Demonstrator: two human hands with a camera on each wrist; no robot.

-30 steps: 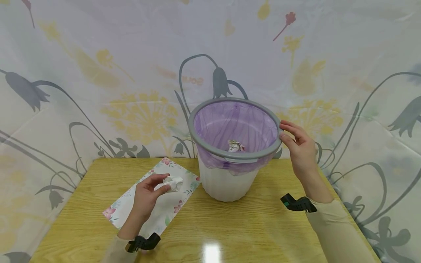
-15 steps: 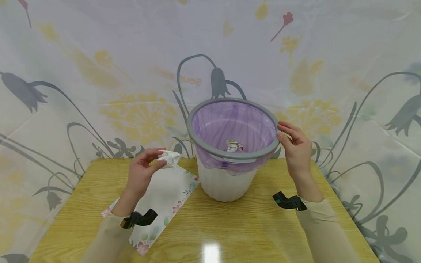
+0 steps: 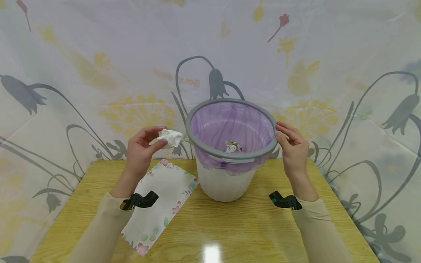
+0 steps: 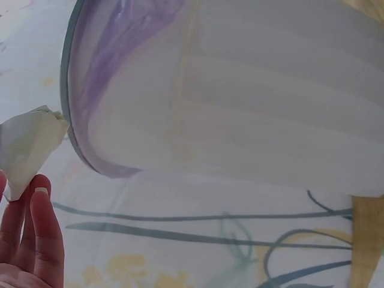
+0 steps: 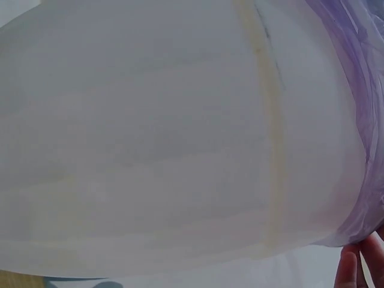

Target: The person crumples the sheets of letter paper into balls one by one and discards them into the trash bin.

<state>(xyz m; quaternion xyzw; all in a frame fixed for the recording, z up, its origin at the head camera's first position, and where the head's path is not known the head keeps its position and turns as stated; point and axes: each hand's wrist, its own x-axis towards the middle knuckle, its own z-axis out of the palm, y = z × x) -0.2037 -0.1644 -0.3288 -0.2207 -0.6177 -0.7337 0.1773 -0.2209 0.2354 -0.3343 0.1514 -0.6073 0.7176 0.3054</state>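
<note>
In the head view a white trash can [image 3: 227, 184] stands with a grey rim and a purple bag [image 3: 230, 117] lining it. A crumpled piece of paper [image 3: 234, 146] lies inside. My left hand [image 3: 139, 149] pinches a crumpled white paper [image 3: 171, 138] between thumb and fingers, left of the rim at about its height. In the left wrist view this crumpled paper [image 4: 30, 147] overlaps the rim's edge. My right hand [image 3: 294, 153] holds the rim at its right side, thumb nearer me. Its fingertips [image 5: 348, 264] show at the bag's folded edge in the right wrist view.
A white sheet [image 3: 161, 197] with a flowered border lies on the wooden table [image 3: 236, 230], left of the can. Behind the table hangs a flower-printed cloth [image 3: 138, 54]. Each wrist carries a black camera.
My left hand has risen from above the flowered sheet to the rim's height, carrying the crumpled paper. My right hand has stayed at the rim.
</note>
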